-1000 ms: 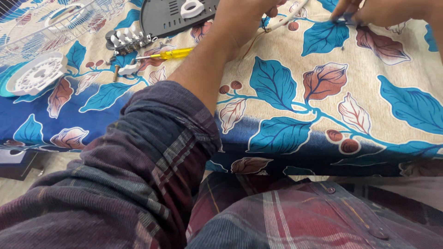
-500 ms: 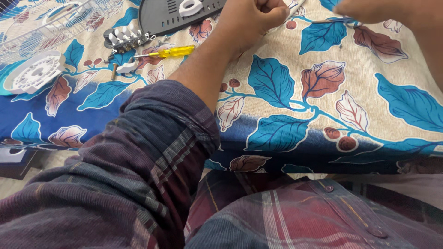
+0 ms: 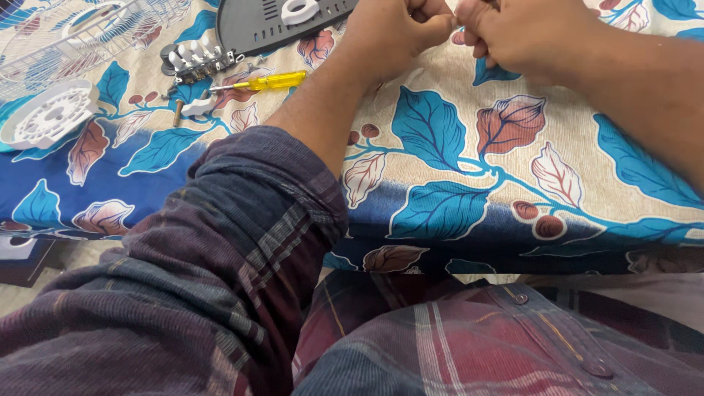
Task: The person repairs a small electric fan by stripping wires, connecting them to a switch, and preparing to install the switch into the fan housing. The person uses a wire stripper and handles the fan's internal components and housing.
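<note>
Across the top of the view, both hands are curling closed close together over a surface draped in a floral cloth (image 3: pixel 469 183) printed with blue and rust leaves. Left hand (image 3: pixel 392 33) is bunching into a loose fist, fingers tucked in, and right hand (image 3: pixel 532 37) is doing the same just beside it, the knuckles nearly touching; something small may be pinched between them, but it is hidden by the fingers and cannot be made out. Just behind the left hand, a dark grey plastic cover (image 3: pixel 268 26) with slotted vents is lying flat on the cloth, and a white knob (image 3: pixel 299 10) is sitting on top of it. No true container is showing; the nearest thing to one is a white wire fan guard (image 3: pixel 88 33) lying at the upper left, and nothing can be seen resting inside it. Near its lower edge a round white perforated disc (image 3: pixel 48 114) is lying flat. Between the disc and the grey cover, a switch block with white push buttons (image 3: pixel 198 59) is resting on the cloth, and a yellow-handled screwdriver (image 3: pixel 268 81) is lying just beside it, well to the left of the hands. A plaid sleeve (image 3: pixel 220 257) is filling the lower left of the view.
</note>
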